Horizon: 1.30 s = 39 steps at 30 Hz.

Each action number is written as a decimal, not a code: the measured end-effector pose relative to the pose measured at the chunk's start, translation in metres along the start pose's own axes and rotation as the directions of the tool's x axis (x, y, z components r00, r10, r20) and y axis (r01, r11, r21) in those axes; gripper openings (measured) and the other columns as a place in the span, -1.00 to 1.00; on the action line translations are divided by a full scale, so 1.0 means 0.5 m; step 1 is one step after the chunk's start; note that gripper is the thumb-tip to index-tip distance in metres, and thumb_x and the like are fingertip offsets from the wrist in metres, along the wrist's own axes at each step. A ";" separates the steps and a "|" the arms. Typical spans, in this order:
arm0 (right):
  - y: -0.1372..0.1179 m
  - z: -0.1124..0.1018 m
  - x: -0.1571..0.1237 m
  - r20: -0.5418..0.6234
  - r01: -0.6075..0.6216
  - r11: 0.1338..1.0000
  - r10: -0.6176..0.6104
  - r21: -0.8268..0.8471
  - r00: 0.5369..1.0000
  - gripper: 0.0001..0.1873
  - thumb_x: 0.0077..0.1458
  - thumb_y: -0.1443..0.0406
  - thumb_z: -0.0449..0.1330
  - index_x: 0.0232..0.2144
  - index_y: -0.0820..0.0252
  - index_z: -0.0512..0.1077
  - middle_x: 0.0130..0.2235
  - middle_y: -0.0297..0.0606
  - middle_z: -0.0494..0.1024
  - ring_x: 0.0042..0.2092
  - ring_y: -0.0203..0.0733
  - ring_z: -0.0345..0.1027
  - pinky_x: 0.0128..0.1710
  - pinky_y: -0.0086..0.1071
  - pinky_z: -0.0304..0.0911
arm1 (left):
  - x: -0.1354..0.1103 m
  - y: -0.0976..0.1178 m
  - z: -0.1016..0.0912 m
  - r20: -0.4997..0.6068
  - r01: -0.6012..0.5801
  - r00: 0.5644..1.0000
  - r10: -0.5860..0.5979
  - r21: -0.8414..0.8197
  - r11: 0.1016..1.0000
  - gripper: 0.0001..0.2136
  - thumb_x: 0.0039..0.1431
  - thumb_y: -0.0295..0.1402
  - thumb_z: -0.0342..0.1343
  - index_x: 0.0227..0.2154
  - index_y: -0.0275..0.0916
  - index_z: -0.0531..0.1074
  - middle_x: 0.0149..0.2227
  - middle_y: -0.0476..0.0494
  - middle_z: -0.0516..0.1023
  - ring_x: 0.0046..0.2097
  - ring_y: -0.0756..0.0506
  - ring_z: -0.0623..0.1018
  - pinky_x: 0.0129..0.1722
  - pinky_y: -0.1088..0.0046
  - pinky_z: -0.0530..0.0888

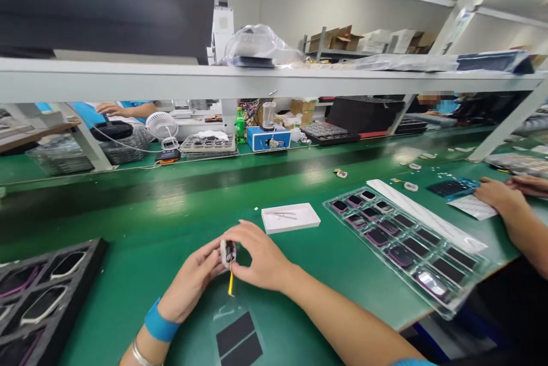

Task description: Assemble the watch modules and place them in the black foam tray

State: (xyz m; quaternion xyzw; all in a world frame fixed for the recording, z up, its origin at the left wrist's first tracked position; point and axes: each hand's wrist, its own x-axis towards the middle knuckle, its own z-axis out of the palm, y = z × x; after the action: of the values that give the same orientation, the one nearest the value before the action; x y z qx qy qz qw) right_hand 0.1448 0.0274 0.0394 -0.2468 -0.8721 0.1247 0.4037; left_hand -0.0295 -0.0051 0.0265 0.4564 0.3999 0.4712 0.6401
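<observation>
Between my two hands, above the green bench, is a small white watch case (228, 253) held on edge, its dark inside facing right. A yellow flex strip (231, 281) hangs down from it. My left hand (194, 274) grips the case from the left side, fingers behind it. With curled fingers and thumb, my right hand (259, 257) holds it from the top and right. Below the hands lies a clear film with two black rectangular pieces (240, 338). A shallow white box (291, 218) with tweezers (281, 215) on it sits just beyond my right hand.
On the right, a clear blister tray (363, 240) holds several watch cases and black pieces, with a white strip (423, 214) beside it. A dark foam tray (92, 257) of cases stands at left. A co-worker's hands (499, 194) work at far right. An overhead shelf (257, 81) spans the bench.
</observation>
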 end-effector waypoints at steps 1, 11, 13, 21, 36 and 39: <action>-0.008 0.012 -0.010 -0.002 0.019 0.999 -0.019 0.028 1.000 -0.56 -0.09 0.41 0.15 -0.09 0.12 0.27 -0.11 -0.27 0.46 -0.04 -0.23 0.29 0.16 -0.19 -0.02 | -0.004 0.002 0.001 0.048 0.026 0.999 -0.024 -0.035 0.999 -0.58 0.08 -0.27 0.12 0.01 -0.27 0.37 -0.07 -0.30 0.51 -0.06 -0.22 0.48 -0.08 0.31 0.39; 0.007 0.023 -0.035 -0.006 -0.203 0.977 0.204 0.071 0.979 -0.61 -0.03 0.42 0.11 -0.09 0.15 0.31 0.01 -0.17 0.40 0.10 -0.15 0.17 0.11 -0.19 0.11 | 0.001 0.014 -0.027 -0.151 0.032 0.988 -0.045 -0.086 0.996 -0.57 -0.13 -0.42 0.30 -0.11 -0.25 0.44 -0.09 -0.21 0.52 -0.10 -0.15 0.52 -0.14 0.45 0.46; 0.012 0.030 -0.045 0.203 -0.247 0.969 0.239 0.018 0.950 -0.68 0.01 0.30 0.16 -0.12 0.12 0.36 -0.03 -0.21 0.45 0.11 -0.09 0.19 0.13 -0.12 0.08 | 0.002 0.019 -0.038 -0.205 0.002 0.978 -0.027 -0.120 0.993 -0.55 -0.09 -0.41 0.28 -0.06 -0.23 0.40 -0.08 -0.19 0.52 -0.07 -0.15 0.51 -0.10 0.44 0.45; 0.041 0.078 -0.052 0.360 -0.142 0.976 0.193 -0.163 0.913 -0.46 0.10 0.10 0.11 0.11 0.10 0.21 0.22 -0.15 0.14 0.25 0.04 -0.11 0.20 0.05 -0.17 | 0.002 0.016 -0.056 -0.192 0.024 0.978 -0.077 -0.265 0.964 -0.59 -0.04 -0.42 0.24 -0.07 -0.25 0.41 -0.16 -0.18 0.55 -0.16 -0.13 0.55 -0.19 0.46 0.51; -0.026 0.034 -0.026 -0.114 -0.243 0.903 0.299 0.354 0.947 -0.88 -0.04 0.43 0.21 -0.41 0.13 0.45 -0.23 -0.27 0.47 -0.13 -0.24 0.32 -0.06 -0.31 0.23 | -0.011 -0.009 0.000 -0.038 -0.052 0.998 0.044 -0.246 0.968 -0.48 -0.15 -0.41 0.31 -0.09 -0.08 0.25 -0.27 -0.08 0.46 -0.32 -0.01 0.47 -0.33 0.53 0.42; -0.023 0.035 -0.027 -0.102 -0.255 0.897 0.310 0.361 0.945 -0.89 -0.04 0.41 0.22 -0.41 0.12 0.45 -0.22 -0.27 0.46 -0.13 -0.24 0.32 -0.05 -0.30 0.23 | -0.011 -0.008 0.004 -0.039 -0.075 0.997 0.068 -0.227 0.971 -0.48 -0.18 -0.41 0.33 -0.12 -0.09 0.25 -0.29 -0.08 0.45 -0.34 -0.01 0.45 -0.37 0.54 0.40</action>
State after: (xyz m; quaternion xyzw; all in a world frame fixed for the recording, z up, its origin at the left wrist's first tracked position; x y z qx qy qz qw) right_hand 0.1351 0.0103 0.0244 -0.3059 -0.7571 0.3125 0.4854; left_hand -0.0282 -0.0115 0.0234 0.3867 0.3362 0.5438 0.6646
